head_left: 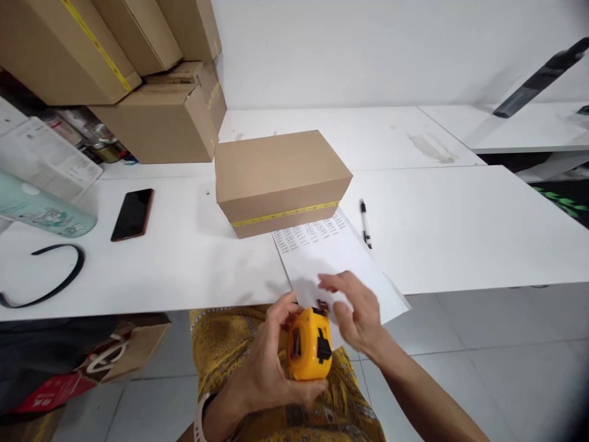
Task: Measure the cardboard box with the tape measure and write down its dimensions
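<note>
My left hand (264,362) is wrapped round a yellow tape measure (309,344), held just below the near edge of the white table (184,258). My right hand (356,310) hovers beside the tape measure's top, fingers slightly curled and apart, holding nothing; it partly covers a printed sheet of paper (331,258) that overhangs the table edge. Behind the paper sits a closed cardboard box (276,178) with yellow tape along its side.
A black-and-white pen (365,222) lies right of the paper. A phone (132,213), a mint-green bottle (41,212) and a black strap (50,276) lie at left. Stacked cardboard boxes (138,80) stand at the back left. Bags (92,362) sit under the table.
</note>
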### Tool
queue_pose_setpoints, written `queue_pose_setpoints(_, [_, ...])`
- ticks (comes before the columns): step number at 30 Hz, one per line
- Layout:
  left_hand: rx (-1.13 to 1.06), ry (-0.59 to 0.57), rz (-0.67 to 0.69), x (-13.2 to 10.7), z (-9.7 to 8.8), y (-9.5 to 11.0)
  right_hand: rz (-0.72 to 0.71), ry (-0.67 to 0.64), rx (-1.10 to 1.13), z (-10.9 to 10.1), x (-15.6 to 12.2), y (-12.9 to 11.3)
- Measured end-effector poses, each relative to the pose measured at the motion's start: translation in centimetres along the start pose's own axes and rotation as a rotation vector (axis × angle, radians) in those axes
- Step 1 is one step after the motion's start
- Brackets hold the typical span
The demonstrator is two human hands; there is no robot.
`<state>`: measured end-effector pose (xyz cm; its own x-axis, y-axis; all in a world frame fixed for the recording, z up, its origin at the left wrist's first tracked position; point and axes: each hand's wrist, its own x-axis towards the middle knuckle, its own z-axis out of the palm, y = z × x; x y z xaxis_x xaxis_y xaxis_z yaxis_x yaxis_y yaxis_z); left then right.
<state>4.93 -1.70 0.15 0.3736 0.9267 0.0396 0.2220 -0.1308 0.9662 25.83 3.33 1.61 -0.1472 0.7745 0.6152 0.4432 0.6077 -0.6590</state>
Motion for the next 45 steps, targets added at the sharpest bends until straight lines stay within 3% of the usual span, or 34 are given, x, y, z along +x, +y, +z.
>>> queue_pose_setpoints(4, [0.277, 0.243, 0.028, 1.5, -3.1, 0.0, 0.396, 0.161, -0.459, -3.9, 2.2, 6.1])
queue_pose_setpoints(6, [0.541, 0.381, -0.023, 2.7, -5.0, -0.2, 0.608, 0.100, -0.635, -5.8, 3.3, 9.6])
queue_pose_setpoints(8, [0.816, 0.447, -0.089, 4.0, -6.8, -0.6, 0.746, 0.004, -0.720, -6.9, 4.3, 12.3])
queue_pose_setpoints(11, [1.076, 0.421, -0.121, 5.5, -8.9, -1.2, 0.795, -0.152, -0.776, -7.3, 5.6, 14.3])
queue_pose_setpoints(14, [1.167, 0.378, -0.071, 6.4, -9.9, -1.8, 0.709, -0.281, -0.819, -7.1, 6.5, 15.0])
queue_pose_setpoints(17, [1.144, 0.436, 0.063, 6.9, -8.5, -1.7, 0.626, -0.296, -0.783, -7.2, 6.6, 15.7])
queue_pose_setpoints(20, [0.970, 0.410, 0.304, 7.4, -4.0, -1.2, 0.662, -0.118, -0.521, -7.8, 6.4, 16.4])
queue_pose_setpoints(22, [0.835, 0.173, 0.429, 7.9, -0.2, -0.9, 0.704, 0.108, -0.188, -8.4, 6.3, 16.4])
queue_pose_setpoints(25, [0.785, -0.158, 0.416, 8.6, 3.8, -1.3, 0.636, 0.368, 0.241, -9.2, 6.3, 15.4])
queue_pose_setpoints(28, [0.823, -0.335, 0.357, 9.0, 3.8, -2.2, 0.555, 0.428, 0.312, -9.7, 6.0, 13.6])
queue_pose_setpoints(33, [0.864, -0.425, 0.362, 8.8, -1.6, -2.4, 0.498, 0.481, 0.266, -8.9, 4.3, 11.1])
queue_pose_setpoints(36, [0.849, -0.465, 0.339, 9.9, -3.1, -0.6, 0.619, 0.343, 0.386, -7.5, 3.5, 10.1])
queue_pose_setpoints(39, [0.848, -0.479, 0.286, 12.5, -1.2, 1.3, 0.721, 0.159, 0.518, -5.6, 3.3, 9.9])
queue_pose_setpoints(45, [0.983, -0.462, 0.192, 16.9, 5.2, 1.4, 0.799, 0.212, 0.407, -2.8, 4.0, 12.0])
